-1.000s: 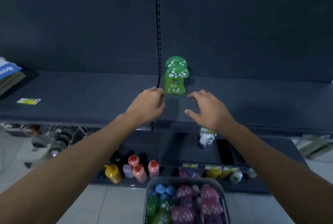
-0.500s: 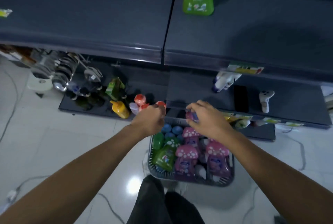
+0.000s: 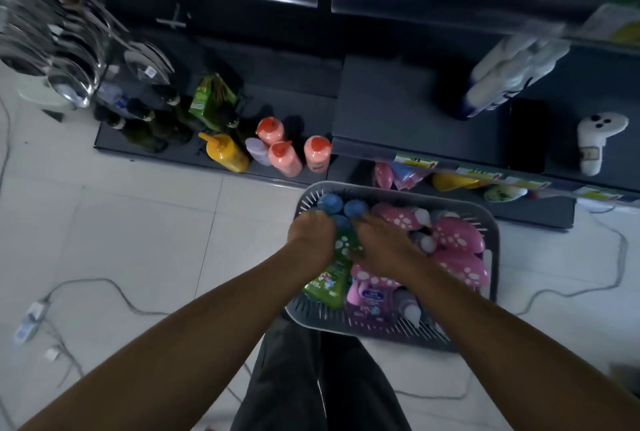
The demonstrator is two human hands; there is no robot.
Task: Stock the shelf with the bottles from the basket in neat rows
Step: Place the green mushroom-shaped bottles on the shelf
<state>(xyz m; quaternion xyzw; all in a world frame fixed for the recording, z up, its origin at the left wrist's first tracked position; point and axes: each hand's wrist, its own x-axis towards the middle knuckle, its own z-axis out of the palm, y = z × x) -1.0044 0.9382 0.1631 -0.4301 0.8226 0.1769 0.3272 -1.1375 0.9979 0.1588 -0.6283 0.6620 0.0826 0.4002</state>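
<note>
Dropped since half a second ago: both hands, from above the far rim down into the grey basket (image 3: 491, 222) on the white floor. Left to right on the low shelf (image 3: 398, 112) beyond: one yellow squeeze bottle (image 3: 227, 153), three salmon bottles (image 3: 285, 158) with red caps. Left hand (image 3: 310, 235) curled over the spotted green bottle (image 3: 332, 274) at the basket's left side, right hand (image 3: 384, 245) curled just beside, touching the same bottle; cannot tell whether either grips it. Two blue caps (image 3: 356, 208) just beyond the fingers. About five pink spotted bottles (image 3: 457, 235) filling the right half.
</note>
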